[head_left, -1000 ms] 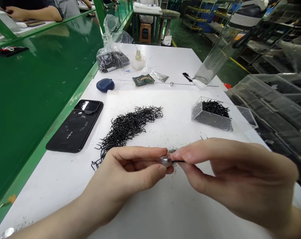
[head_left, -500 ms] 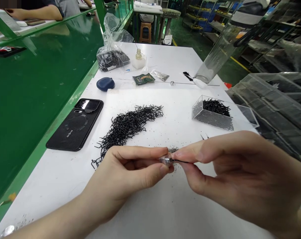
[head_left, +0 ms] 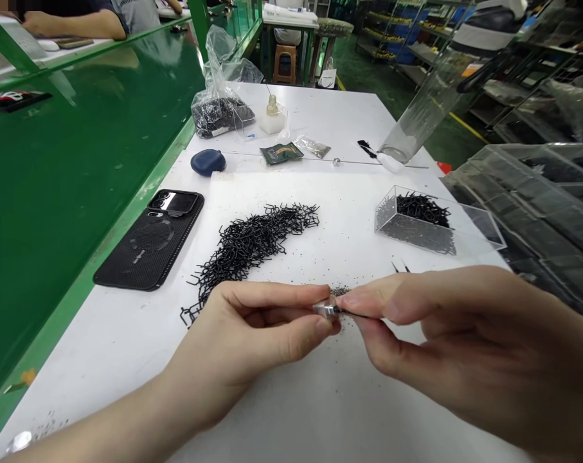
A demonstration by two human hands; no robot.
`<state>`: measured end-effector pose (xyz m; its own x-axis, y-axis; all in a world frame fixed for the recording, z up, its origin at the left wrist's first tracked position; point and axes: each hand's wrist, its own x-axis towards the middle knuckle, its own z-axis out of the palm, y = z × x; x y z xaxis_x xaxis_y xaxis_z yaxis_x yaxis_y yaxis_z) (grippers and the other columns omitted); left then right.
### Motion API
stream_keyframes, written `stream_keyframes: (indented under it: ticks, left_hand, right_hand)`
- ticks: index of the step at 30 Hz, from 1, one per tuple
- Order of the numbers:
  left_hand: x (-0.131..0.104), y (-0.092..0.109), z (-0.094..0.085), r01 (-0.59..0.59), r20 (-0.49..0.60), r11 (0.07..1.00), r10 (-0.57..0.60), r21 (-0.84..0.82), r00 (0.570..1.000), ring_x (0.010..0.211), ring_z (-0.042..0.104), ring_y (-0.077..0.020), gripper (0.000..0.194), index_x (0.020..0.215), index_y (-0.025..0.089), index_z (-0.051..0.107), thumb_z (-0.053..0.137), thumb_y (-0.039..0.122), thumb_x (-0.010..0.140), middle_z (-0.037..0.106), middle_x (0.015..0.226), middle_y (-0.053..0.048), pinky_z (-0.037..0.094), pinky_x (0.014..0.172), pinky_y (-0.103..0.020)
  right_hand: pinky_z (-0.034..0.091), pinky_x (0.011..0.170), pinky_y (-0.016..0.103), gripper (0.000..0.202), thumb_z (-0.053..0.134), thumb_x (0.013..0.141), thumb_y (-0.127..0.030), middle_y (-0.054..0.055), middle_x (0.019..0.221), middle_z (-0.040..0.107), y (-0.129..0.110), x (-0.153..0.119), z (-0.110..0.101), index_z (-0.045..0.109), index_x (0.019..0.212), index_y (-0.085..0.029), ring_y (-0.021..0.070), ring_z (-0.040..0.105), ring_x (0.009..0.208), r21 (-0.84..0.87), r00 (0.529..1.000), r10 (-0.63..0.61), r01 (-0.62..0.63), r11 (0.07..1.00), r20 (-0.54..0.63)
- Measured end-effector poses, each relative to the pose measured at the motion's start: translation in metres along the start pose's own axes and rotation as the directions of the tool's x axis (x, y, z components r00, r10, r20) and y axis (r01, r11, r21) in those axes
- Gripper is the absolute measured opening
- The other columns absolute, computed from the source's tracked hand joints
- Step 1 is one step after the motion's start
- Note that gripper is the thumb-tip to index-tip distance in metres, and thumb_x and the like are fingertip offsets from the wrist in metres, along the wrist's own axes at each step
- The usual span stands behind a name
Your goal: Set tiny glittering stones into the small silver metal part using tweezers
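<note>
Between the thumb and fingers of my left hand (head_left: 257, 341) is a small shiny metal piece (head_left: 324, 310). My right hand (head_left: 459, 334) pinches a thin black bent wire piece (head_left: 353, 313), whose left end meets the metal piece. Whether that end sits inside it or only touches, I cannot tell. Behind my left hand lies a long pile of black bent wire pieces (head_left: 252, 241). Tiny dark and grey specks (head_left: 340, 292) are scattered on the table just beyond my fingertips. Two thin dark points (head_left: 401, 267) show above my right hand; the rest of them is hidden.
On the white table (head_left: 339, 218), a black phone (head_left: 151, 247) and blue case (head_left: 207, 162) lie left. An open clear box (head_left: 416, 222) of black pieces stands right. Behind are a filled plastic bag (head_left: 218, 112), a small bottle (head_left: 272, 108), packets and a tilted clear water bottle (head_left: 421, 106).
The view has shifted slightly, so things on the table appear a little further right. Both hands keep their hold, and the metal piece has turned a little.
</note>
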<state>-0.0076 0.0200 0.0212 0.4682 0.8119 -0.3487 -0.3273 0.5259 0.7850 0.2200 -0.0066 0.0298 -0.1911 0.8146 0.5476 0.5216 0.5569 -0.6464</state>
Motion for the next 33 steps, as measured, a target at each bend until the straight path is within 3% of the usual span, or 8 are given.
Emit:
stream_keyframes:
  ticks: [4,11,21,26,33]
  left_hand:
    - [-0.002,0.000,0.001,0.013,-0.016,1.000,-0.013,-0.001,1.000,0.093,0.094,-0.0163,0.021,0.095,0.031,0.098,0.112,0.026,0.081,0.095,0.103,-0.002,0.070,0.084,-0.010]
    - [-0.004,0.001,0.000,0.039,-0.033,0.998,-0.038,0.045,0.999,0.095,0.094,-0.0185,0.023,0.095,0.031,0.098,0.114,0.030,0.077,0.095,0.102,-0.003,0.069,0.085,-0.011]
    - [-0.003,0.002,-0.001,0.067,-0.057,0.993,-0.061,0.102,0.997,0.089,0.092,-0.0182,0.024,0.090,0.031,0.099,0.115,0.038,0.073,0.095,0.096,-0.002,0.070,0.087,-0.015]
    - [-0.004,0.004,-0.001,0.092,-0.048,0.992,-0.088,0.087,0.995,0.079,0.089,-0.0153,0.024,0.087,0.032,0.098,0.116,0.037,0.072,0.094,0.088,-0.002,0.069,0.081,-0.014]
    - [-0.003,0.004,-0.001,0.078,-0.041,0.996,-0.076,0.040,0.996,0.066,0.080,-0.0096,0.025,0.081,0.030,0.097,0.118,0.035,0.068,0.090,0.075,0.000,0.064,0.069,-0.010]
  right_hand:
    - [0.076,0.082,0.017,0.021,0.079,0.096,-0.012,-0.009,0.095,0.094,0.002,0.000,-0.001,0.073,0.095,-0.032,0.0150,0.092,0.076,-0.015,1.000,-0.001,0.001,1.000,0.007]
    - [0.075,0.073,0.015,0.031,0.076,0.090,-0.004,-0.012,0.089,0.093,-0.004,0.015,-0.009,0.067,0.097,-0.033,0.0163,0.092,0.071,-0.080,0.989,-0.109,0.117,0.990,0.096]
    - [0.077,0.076,0.019,0.034,0.079,0.091,-0.001,-0.009,0.088,0.091,0.001,0.010,-0.008,0.069,0.100,-0.031,0.0161,0.091,0.074,0.046,0.991,-0.095,0.091,0.995,0.099]
    - [0.076,0.067,0.019,0.038,0.079,0.086,0.001,-0.010,0.085,0.090,0.001,0.012,-0.005,0.069,0.101,-0.032,0.0166,0.090,0.069,0.108,0.995,-0.081,0.074,0.991,0.060]
    - [0.076,0.074,0.019,0.039,0.080,0.086,0.003,-0.010,0.088,0.089,0.003,0.008,0.001,0.068,0.100,-0.031,0.0148,0.090,0.073,0.194,0.997,-0.061,0.051,0.980,0.049]
